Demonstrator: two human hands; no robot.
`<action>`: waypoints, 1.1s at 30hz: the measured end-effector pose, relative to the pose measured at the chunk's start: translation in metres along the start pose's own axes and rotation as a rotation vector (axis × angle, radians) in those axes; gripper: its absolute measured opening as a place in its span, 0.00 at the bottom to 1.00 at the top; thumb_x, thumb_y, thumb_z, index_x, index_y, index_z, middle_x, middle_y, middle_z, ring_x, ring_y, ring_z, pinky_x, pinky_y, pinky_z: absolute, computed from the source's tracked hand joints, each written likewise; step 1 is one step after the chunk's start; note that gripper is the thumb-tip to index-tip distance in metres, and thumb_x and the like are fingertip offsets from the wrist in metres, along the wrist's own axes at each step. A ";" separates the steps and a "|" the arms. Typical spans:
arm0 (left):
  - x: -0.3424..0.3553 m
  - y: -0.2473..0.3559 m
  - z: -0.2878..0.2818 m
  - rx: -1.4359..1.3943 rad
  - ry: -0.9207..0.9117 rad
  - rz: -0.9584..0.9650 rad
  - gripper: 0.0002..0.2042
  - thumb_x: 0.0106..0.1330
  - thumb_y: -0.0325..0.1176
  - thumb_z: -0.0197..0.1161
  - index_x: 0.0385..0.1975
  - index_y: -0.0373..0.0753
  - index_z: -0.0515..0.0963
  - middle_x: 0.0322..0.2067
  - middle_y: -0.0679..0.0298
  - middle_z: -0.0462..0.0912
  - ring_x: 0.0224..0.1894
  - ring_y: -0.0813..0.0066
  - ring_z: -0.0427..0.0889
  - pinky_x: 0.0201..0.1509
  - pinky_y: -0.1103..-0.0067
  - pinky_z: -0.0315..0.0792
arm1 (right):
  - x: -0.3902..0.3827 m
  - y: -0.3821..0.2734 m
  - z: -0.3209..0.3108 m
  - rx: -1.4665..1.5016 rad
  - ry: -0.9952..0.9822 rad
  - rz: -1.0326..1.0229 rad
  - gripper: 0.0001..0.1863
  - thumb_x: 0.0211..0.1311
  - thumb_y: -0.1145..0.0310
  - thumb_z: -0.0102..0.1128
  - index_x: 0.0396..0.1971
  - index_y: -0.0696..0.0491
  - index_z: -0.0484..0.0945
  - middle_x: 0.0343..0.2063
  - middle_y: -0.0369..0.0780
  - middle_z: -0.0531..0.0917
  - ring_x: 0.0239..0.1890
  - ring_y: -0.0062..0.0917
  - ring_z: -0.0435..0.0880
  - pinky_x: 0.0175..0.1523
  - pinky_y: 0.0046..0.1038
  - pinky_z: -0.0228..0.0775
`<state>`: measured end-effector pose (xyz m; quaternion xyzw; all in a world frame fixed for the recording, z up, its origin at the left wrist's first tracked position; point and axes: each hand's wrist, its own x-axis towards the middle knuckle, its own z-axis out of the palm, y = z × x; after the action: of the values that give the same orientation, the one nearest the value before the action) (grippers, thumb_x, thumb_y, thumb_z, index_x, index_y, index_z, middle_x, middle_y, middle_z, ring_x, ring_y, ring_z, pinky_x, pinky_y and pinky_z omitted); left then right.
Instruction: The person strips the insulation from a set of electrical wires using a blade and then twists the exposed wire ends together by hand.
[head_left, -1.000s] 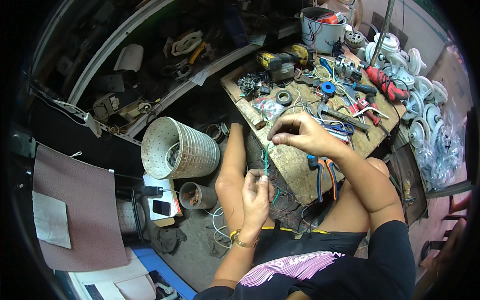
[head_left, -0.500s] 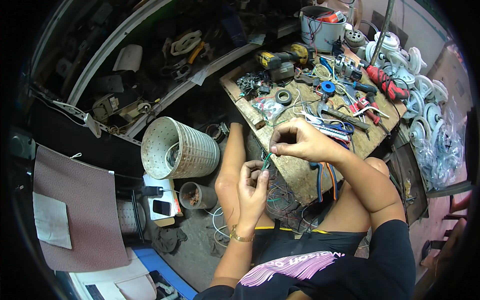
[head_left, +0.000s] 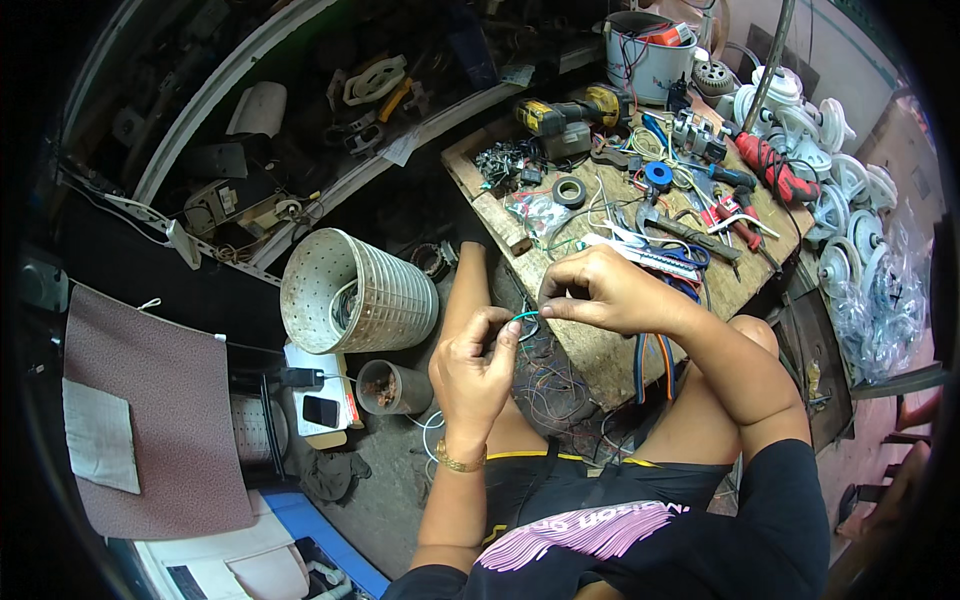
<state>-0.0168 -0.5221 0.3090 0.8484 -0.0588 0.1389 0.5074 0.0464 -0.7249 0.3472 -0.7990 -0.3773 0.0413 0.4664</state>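
Observation:
A short green wire (head_left: 526, 315) stretches between my two hands, above my lap and just off the near left edge of the wooden workbench (head_left: 590, 355). My left hand (head_left: 477, 358) is closed, pinching one end between thumb and fingertips. The other end sits in the pinch of my right hand (head_left: 595, 290), whose thumb and forefinger are pressed together. Beyond my right hand lie a utility knife (head_left: 668, 262) and blue-handled scissors (head_left: 690, 258). Below the wire, a tangle of thin coloured wires (head_left: 550, 385) rests on the floor between my legs.
On the bench are a yellow-and-black cordless drill (head_left: 565, 112), black tape (head_left: 569, 192), blue tape (head_left: 658, 176), a hammer (head_left: 650, 215) and a red power tool (head_left: 775, 170). A white perforated basket (head_left: 395, 305) tilts at left beside a small pot (head_left: 408, 388) and a phone (head_left: 321, 412).
My left hand has risen and shifted slightly left. The green wire, slanted before, now lies nearly level between my hands. My right hand stays almost in place.

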 end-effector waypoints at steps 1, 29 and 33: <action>0.001 0.001 -0.001 0.002 -0.005 0.001 0.05 0.57 0.33 0.64 0.28 0.40 0.79 0.10 0.64 0.71 0.12 0.76 0.68 0.19 0.79 0.61 | 0.000 0.000 0.000 -0.049 0.012 -0.036 0.10 0.55 0.66 0.61 0.27 0.59 0.77 0.22 0.47 0.79 0.26 0.36 0.80 0.31 0.33 0.68; 0.005 -0.003 0.014 -0.814 -0.218 -0.235 0.03 0.65 0.27 0.59 0.34 0.36 0.75 0.28 0.74 0.74 0.31 0.90 0.68 0.35 0.90 0.63 | 0.002 -0.001 0.009 0.308 0.178 -0.090 0.05 0.54 0.75 0.64 0.30 0.60 0.80 0.25 0.38 0.82 0.30 0.16 0.80 0.37 0.20 0.72; 0.007 -0.006 0.021 -0.840 -0.197 -0.220 0.03 0.64 0.27 0.59 0.34 0.36 0.75 0.29 0.73 0.73 0.31 0.88 0.69 0.35 0.89 0.64 | 0.000 -0.002 0.018 0.722 0.126 0.088 0.05 0.55 0.75 0.63 0.30 0.60 0.80 0.24 0.36 0.82 0.27 0.16 0.79 0.33 0.19 0.70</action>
<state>-0.0050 -0.5374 0.2967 0.5791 -0.0675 -0.0333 0.8117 0.0372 -0.7117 0.3386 -0.5995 -0.2741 0.1425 0.7384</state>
